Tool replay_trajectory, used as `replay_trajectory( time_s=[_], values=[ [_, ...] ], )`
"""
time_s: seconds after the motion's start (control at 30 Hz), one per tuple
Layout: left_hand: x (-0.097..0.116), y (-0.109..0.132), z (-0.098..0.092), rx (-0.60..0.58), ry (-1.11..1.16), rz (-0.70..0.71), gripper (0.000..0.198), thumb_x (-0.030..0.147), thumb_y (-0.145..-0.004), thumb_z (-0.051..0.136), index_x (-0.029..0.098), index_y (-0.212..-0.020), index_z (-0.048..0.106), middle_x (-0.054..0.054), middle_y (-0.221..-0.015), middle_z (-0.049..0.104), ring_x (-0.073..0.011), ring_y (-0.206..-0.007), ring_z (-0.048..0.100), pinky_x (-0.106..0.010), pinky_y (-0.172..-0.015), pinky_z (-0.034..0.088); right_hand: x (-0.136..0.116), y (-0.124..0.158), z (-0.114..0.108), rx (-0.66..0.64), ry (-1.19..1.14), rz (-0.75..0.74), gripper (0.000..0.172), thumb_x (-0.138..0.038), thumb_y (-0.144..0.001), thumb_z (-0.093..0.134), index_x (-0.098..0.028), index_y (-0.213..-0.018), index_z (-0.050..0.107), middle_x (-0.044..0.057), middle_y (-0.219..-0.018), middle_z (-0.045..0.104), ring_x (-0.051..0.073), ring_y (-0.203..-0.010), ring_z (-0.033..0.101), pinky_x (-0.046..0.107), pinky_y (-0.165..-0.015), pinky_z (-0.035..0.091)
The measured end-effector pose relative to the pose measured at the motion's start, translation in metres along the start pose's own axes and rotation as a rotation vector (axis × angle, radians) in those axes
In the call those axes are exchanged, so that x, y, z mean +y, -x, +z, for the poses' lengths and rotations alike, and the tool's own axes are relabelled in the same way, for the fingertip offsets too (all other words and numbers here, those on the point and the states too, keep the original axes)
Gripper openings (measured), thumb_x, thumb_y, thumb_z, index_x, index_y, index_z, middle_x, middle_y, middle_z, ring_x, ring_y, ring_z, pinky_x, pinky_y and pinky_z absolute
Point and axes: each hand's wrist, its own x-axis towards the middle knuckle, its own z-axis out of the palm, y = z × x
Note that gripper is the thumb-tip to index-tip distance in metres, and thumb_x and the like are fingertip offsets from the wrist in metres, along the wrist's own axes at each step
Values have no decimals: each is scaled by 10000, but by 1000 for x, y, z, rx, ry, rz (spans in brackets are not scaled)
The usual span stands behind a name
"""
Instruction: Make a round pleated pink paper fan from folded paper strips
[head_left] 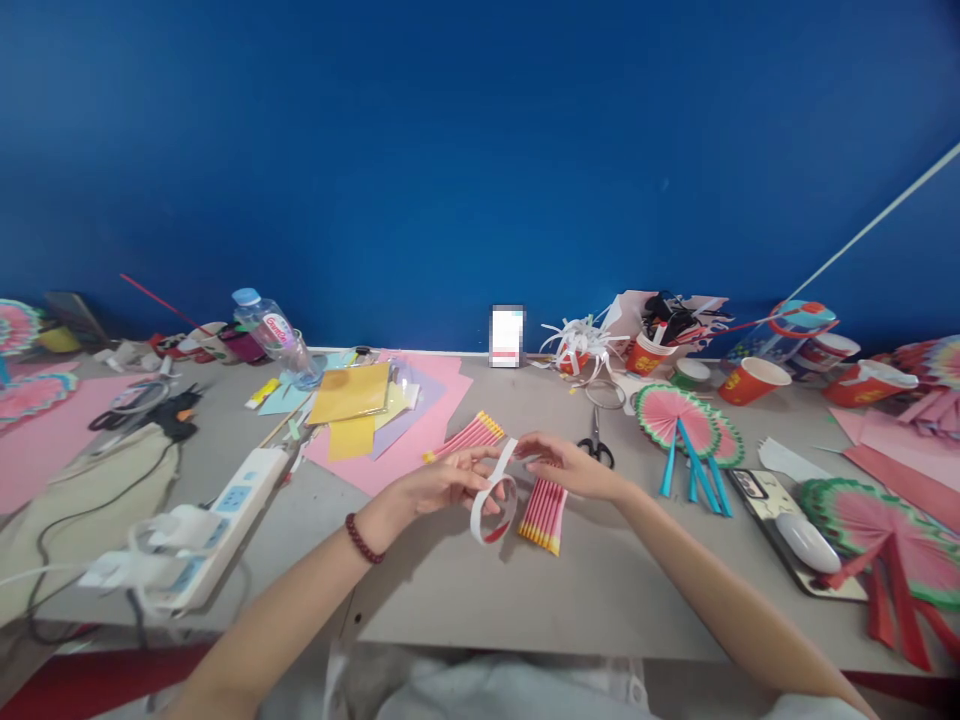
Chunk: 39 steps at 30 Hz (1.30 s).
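Observation:
My left hand [450, 480] is closed around a roll of white double-sided tape [478, 518], held above the table. A loose length of the tape rises from the roll to my right hand [566, 466], whose curled fingertips pinch its end. Below my right hand lies a pink pleated paper strip [541, 512] with yellow edges, partly hidden by the hand. A second pink pleated paper [469, 436] with yellow edges rests just beyond my left hand. Black scissors [596, 445] lie beyond my right wrist.
To the right are pleated watermelon-coloured fans [679, 420], a phone [795, 540] with a white mouse [806, 541], and red paper cups [754, 381]. Coloured paper sheets [439, 385], a tilted plastic bottle [277, 335] and a power strip [232, 525] lie left. A blue wall [420, 180] stands behind.

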Motion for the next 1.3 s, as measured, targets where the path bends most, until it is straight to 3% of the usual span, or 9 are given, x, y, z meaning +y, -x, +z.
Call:
replay_trajectory(
  time_s=[0.13, 0.23, 0.47, 0.63, 0.73, 0.9, 1.07, 1.17, 1.3],
  values=[
    [-23, -8, -12, 77, 211, 67, 399, 134, -717, 637, 172, -1093, 513, -43, -808, 644, -122, -607, 634, -212, -599, 467, 8, -6, 12, -75, -114, 86, 389, -328, -816, 585, -199, -1175, 509, 72, -1058, 651, 160, -949, 633, 332, -837, 512],
    [-34, -14, -12, 103, 351, 89, 336, 117, -698, 603, 149, -1022, 523, -31, -737, 609, -105, -543, 581, -206, -551, 437, 9, -7, 20, -36, -65, 172, 294, -313, -802, 595, -195, -1065, 542, 36, -887, 687, 146, -776, 657, 288, -700, 523],
    [-47, -18, -2, 138, 477, 82, 226, 75, -679, 534, 134, -897, 517, -23, -698, 530, -59, -476, 416, -172, -420, 277, 8, -2, 31, -8, 181, 103, 141, -251, -808, 551, -200, -939, 538, -19, -687, 674, 128, -610, 607, 226, -571, 427],
    [-53, -19, -1, 125, 361, 86, 198, 117, -711, 551, 140, -908, 540, -6, -673, 510, -56, -449, 384, -187, -408, 268, 3, 0, 34, -41, 409, 54, 108, -252, -788, 587, -206, -886, 595, -20, -677, 656, 126, -581, 584, 219, -558, 385],
    [-56, -19, 1, 107, 332, 97, 267, 117, -719, 544, 144, -984, 560, 5, -662, 491, -50, -436, 352, -187, -398, 246, 1, 1, 38, 12, 512, 25, 98, -258, -791, 592, -207, -874, 608, 2, -748, 662, 132, -635, 589, 221, -575, 385],
    [-60, -20, 2, 136, 332, 129, 256, 138, -726, 524, 138, -976, 582, -7, -678, 504, -60, -444, 368, -197, -408, 285, 5, 5, 50, 115, 604, 12, 200, -242, -836, 540, -225, -1030, 585, 10, -768, 662, 147, -671, 609, 229, -591, 409],
    [-60, -24, 1, 194, 221, 171, 197, 192, -739, 540, 118, -904, 618, -19, -650, 530, -84, -449, 433, -224, -435, 374, 9, 5, 60, 148, 734, -168, 310, -179, -890, 449, -242, -1180, 540, 68, -989, 669, 192, -893, 620, 287, -725, 469],
    [-58, -24, 2, 268, 34, 166, 221, 230, -754, 538, 138, -933, 630, -24, -639, 579, -127, -486, 515, -266, -493, 446, 12, 3, 64, 129, 835, -277, 283, -163, -891, 443, -215, -1131, 582, 88, -996, 669, 211, -886, 611, 323, -742, 486],
    [-49, -14, 3, 481, -348, 261, 214, 241, -772, 560, 175, -941, 673, -33, -659, 633, -162, -595, 574, -279, -591, 474, 17, 1, 63, 131, 900, -317, 290, -124, -868, 458, -202, -1111, 596, 93, -1015, 659, 219, -903, 594, 335, -750, 500]
  ],
)
